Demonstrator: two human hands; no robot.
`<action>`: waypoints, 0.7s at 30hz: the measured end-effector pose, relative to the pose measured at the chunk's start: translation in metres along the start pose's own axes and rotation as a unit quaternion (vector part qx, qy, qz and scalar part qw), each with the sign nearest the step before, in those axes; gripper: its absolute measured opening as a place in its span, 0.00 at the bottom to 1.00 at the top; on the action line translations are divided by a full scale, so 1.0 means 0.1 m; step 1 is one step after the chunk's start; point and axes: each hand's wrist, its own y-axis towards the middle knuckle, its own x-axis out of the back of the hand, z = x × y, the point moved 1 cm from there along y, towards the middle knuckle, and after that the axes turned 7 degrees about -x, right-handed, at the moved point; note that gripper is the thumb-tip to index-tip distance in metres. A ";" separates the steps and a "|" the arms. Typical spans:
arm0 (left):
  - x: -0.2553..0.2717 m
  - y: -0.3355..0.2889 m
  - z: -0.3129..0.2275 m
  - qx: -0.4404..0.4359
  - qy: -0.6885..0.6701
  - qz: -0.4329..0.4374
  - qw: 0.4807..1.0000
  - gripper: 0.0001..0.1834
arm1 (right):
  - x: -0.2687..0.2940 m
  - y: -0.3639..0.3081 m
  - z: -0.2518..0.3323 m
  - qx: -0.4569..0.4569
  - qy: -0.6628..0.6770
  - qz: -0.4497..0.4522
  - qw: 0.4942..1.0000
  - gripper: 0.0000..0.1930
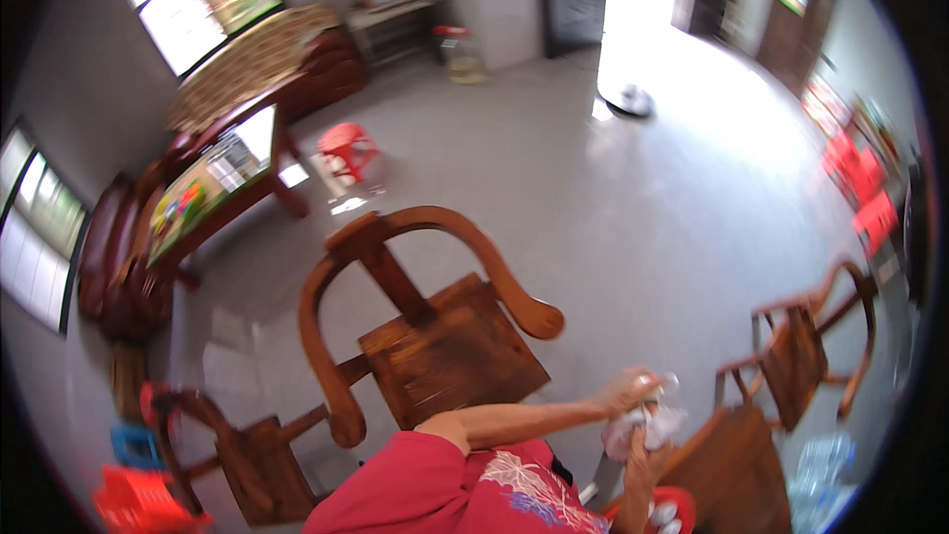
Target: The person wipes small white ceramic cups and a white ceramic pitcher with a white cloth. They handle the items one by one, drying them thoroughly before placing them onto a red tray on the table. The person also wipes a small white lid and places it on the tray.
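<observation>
My left hand (631,391) reaches across to the right with its fingers curled on a small clear cup (669,384), which is blurred. Just below it, my right hand (639,445) is closed on a crumpled whitish cloth (619,438). Both hands are close together, at the left edge of a brown wooden table (736,465). Beside my right forearm sits a red basin (684,506) with several white, rounded things in it, partly hidden by the arm.
A wooden armchair (455,346) stands ahead, with another (257,465) at left and one (796,356) at right. Clear plastic bottles (822,465) are right of the table. Farther off are a red stool (348,148), a long low table (222,203), and an open doorway (643,20).
</observation>
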 end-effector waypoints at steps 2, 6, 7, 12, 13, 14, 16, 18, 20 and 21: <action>-0.06 -0.01 -0.02 -0.039 0.024 -0.020 0.999 0.18 | -0.16 -0.04 0.26 0.209 -0.175 -0.069 0.960 0.18; -0.25 -0.04 -0.04 -0.060 0.122 0.000 0.991 0.18 | -0.07 -0.16 0.31 0.246 -0.318 -0.016 0.916 0.25; -0.27 -0.03 -0.01 -0.056 0.107 0.009 0.993 0.18 | -0.01 -0.23 0.35 0.234 -0.298 0.017 0.925 0.26; -0.64 -0.14 -0.38 0.016 -0.060 0.111 0.992 0.20 | 0.31 -0.84 0.40 0.081 0.011 -0.021 0.996 0.19; -0.69 -0.19 -0.38 0.043 -0.063 0.135 0.988 0.21 | 0.34 -0.94 0.42 0.153 0.061 -0.081 0.983 0.19; -0.75 -0.23 -0.32 0.063 -0.093 0.155 0.981 0.22 | 0.32 -1.01 0.42 0.192 0.084 -0.152 0.966 0.20; -0.90 -0.36 -0.25 0.098 -0.132 0.189 0.968 0.24 | 0.33 -1.10 0.32 0.276 0.059 -0.281 0.917 0.21; -1.08 -0.53 -0.26 0.129 -0.147 0.222 0.955 0.26 | 0.36 -1.19 0.24 0.312 -0.066 -0.377 0.870 0.24; -1.25 -0.74 -0.36 0.109 -0.101 0.244 0.958 0.25 | 0.35 -1.39 0.18 0.279 -0.191 -0.427 0.838 0.29; -1.30 -0.83 -0.37 0.094 -0.077 0.251 0.960 0.25 | 0.33 -1.51 0.21 0.266 -0.212 -0.418 0.842 0.36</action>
